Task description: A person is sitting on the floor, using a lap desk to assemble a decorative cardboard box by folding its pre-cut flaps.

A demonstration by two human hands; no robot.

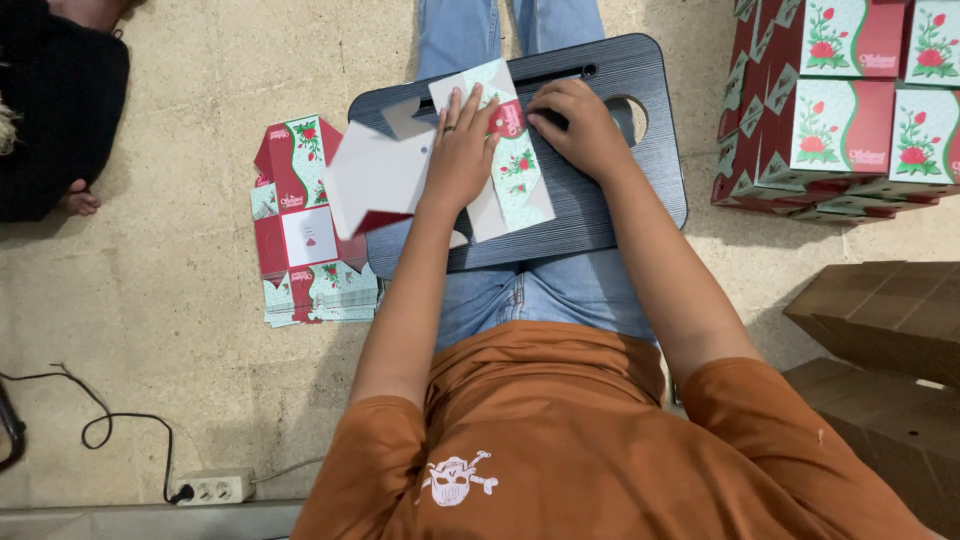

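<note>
Two hands press a flat, unfolded carton blank (495, 160) onto a black lap desk (610, 200) across the person's knees. Far left on the floor lies a stack of flat blanks (300, 235). The left hand (462, 150) lies flat, fingers spread, on the blank; the right hand (578, 125) curls its fingers down on the blank's right edge. Folded boxes (850, 100) stand stacked far right.

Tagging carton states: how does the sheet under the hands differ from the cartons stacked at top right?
The sheet lies flat and unfolded on the lap tray; the stacked boxes are folded up and piled on the floor. The left hand and right hand press the sheet; nobody touches the boxes. Both show red roses on pale green with red panels.
</note>
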